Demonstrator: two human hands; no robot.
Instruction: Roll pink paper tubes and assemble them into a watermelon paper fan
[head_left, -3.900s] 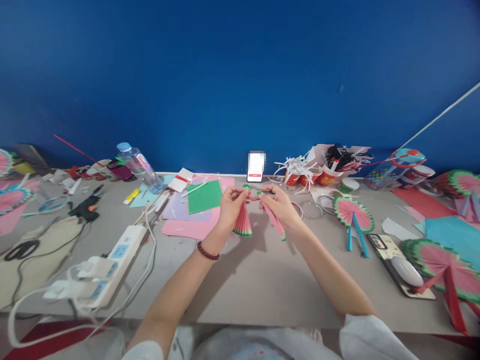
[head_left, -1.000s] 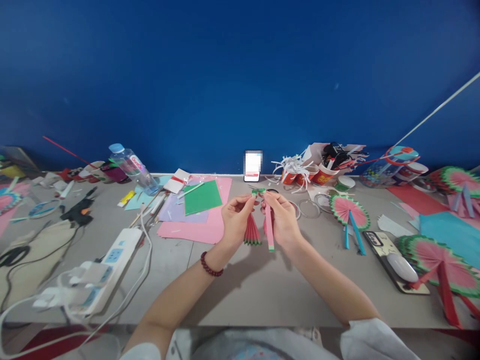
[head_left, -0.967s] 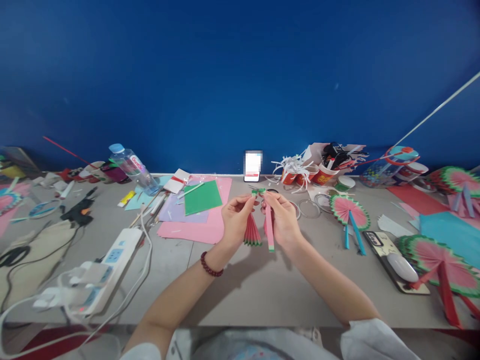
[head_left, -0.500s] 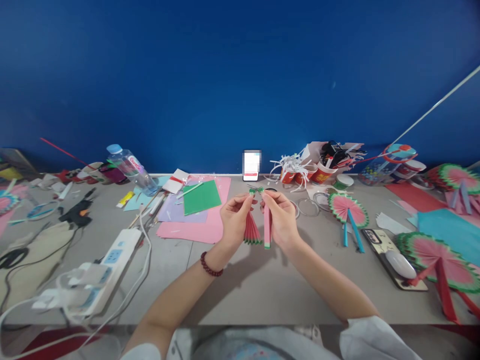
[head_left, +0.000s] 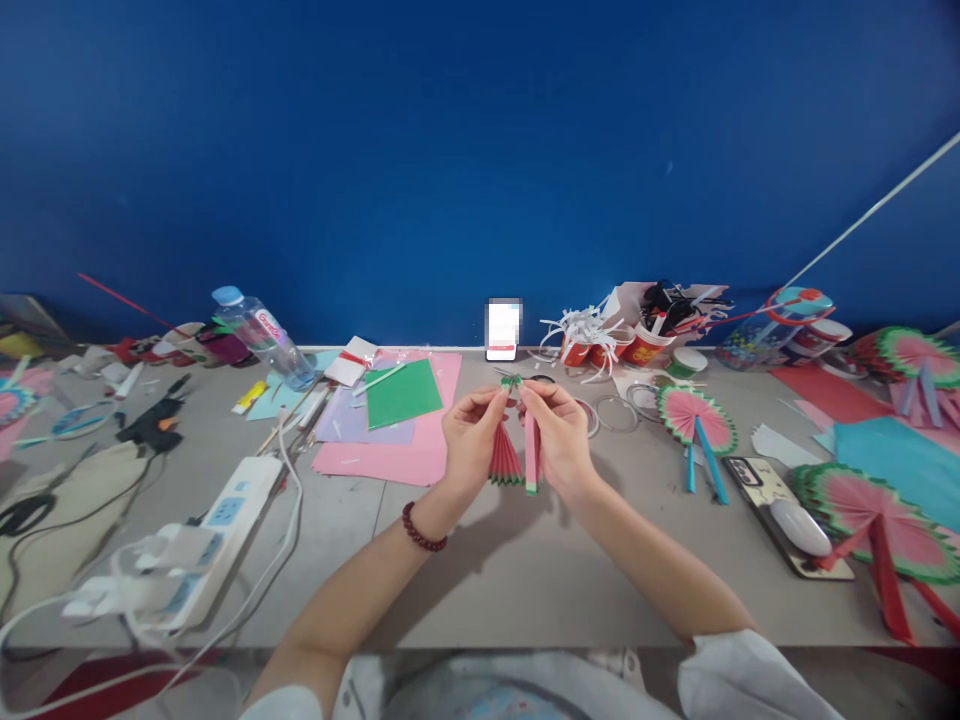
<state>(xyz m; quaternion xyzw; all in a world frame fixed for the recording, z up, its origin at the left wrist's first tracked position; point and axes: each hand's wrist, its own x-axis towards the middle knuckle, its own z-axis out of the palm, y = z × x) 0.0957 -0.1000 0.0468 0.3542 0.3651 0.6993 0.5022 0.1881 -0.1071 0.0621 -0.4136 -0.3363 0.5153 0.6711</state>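
Between my two hands is pleated pink and green paper, held above the middle of the table. My left hand (head_left: 474, 432) pinches a fanned section of the pleated paper (head_left: 505, 458), its folds spread at the lower end. My right hand (head_left: 559, 430) pinches a narrow, flat-pressed folded strip of pink paper (head_left: 532, 450) with green ends. The green upper ends of both meet between my fingertips; whether they are joined is too small to tell. A bracelet of dark red beads (head_left: 423, 528) circles my left wrist.
Left of my hands lie green paper (head_left: 405, 395), pink sheets (head_left: 382, 463) and a white power strip (head_left: 221, 540). A phone (head_left: 502, 330) leans against the blue wall. Finished-looking paper fans (head_left: 697, 415), a phone with a mouse (head_left: 799, 527) on it and cups (head_left: 646, 346) are to the right.
My right hand has shifted slightly left, bringing the narrow strip closer to the fanned section. The green upper ends now sit nearer together. Both hands keep their pinch.
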